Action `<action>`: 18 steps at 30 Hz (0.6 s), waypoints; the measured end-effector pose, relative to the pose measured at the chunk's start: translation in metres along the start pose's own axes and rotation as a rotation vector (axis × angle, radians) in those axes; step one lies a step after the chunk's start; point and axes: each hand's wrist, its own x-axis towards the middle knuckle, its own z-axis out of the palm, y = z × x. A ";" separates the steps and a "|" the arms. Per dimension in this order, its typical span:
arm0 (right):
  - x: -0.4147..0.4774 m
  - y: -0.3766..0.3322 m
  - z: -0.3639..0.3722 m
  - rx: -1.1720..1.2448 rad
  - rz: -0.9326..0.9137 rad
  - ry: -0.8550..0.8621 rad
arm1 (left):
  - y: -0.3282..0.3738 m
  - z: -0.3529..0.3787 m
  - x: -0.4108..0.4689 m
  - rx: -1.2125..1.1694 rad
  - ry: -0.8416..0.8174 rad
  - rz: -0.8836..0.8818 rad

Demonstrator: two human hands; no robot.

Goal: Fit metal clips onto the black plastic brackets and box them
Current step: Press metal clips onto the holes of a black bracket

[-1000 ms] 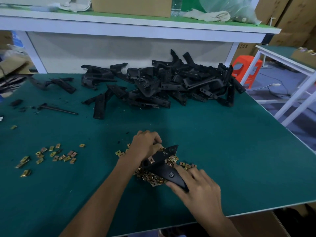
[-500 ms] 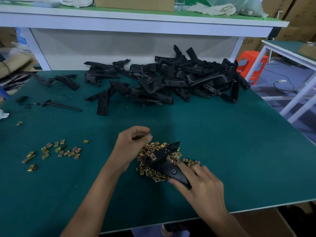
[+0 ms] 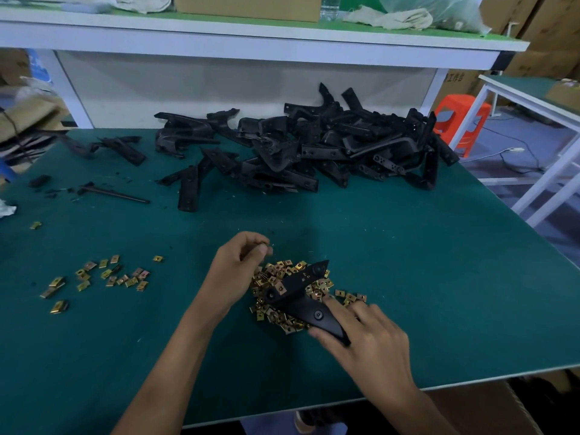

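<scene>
A black plastic bracket (image 3: 301,296) lies across a heap of gold metal clips (image 3: 276,277) near the table's front. One clip shows fitted on the bracket's left end. My right hand (image 3: 367,337) grips the bracket's near end between thumb and fingers. My left hand (image 3: 235,271) hovers just left of the heap, fingers curled, pinching a single gold clip (image 3: 263,245) at its fingertips. A large pile of black brackets (image 3: 314,152) sits at the back of the table.
Scattered gold clips (image 3: 103,277) lie at the left on the green table (image 3: 439,293). Loose black parts (image 3: 122,150) and a thin rod (image 3: 116,193) are at the back left. An upper shelf (image 3: 251,39) overhangs the back. A cardboard box (image 3: 483,409) stands below the front edge.
My left hand has lifted off the bracket and moved up and left with a clip pinched in its fingers. My right hand keeps its hold on the bracket.
</scene>
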 end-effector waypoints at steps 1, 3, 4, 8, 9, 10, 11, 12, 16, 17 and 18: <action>0.000 0.000 0.000 -0.002 0.001 -0.003 | 0.002 -0.001 -0.001 0.018 -0.002 0.013; 0.000 0.000 0.000 -0.006 0.005 -0.007 | 0.007 -0.004 -0.004 0.025 -0.015 0.039; 0.001 0.000 0.000 -0.008 0.006 -0.009 | 0.009 -0.006 -0.006 0.014 -0.027 0.051; 0.000 -0.001 -0.001 -0.014 -0.002 -0.009 | 0.020 -0.005 -0.016 -0.081 -0.084 0.087; 0.000 -0.001 -0.001 -0.016 -0.005 -0.007 | 0.023 -0.004 -0.018 -0.099 -0.090 0.092; 0.000 -0.001 -0.001 -0.018 -0.008 -0.006 | 0.025 -0.003 -0.019 -0.109 -0.094 0.097; 0.000 -0.001 -0.001 -0.017 -0.009 -0.006 | 0.027 -0.002 -0.020 -0.107 -0.103 0.102; 0.000 -0.001 -0.001 -0.015 -0.009 -0.006 | 0.028 -0.001 -0.021 -0.095 -0.115 0.104; 0.001 -0.001 -0.001 -0.010 -0.015 -0.001 | 0.028 0.003 -0.023 -0.017 -0.161 0.108; 0.001 -0.001 -0.002 -0.012 -0.018 -0.001 | 0.028 0.005 -0.023 0.001 -0.167 0.112; 0.001 -0.001 -0.002 -0.015 -0.022 -0.002 | 0.028 0.007 -0.024 0.020 -0.175 0.116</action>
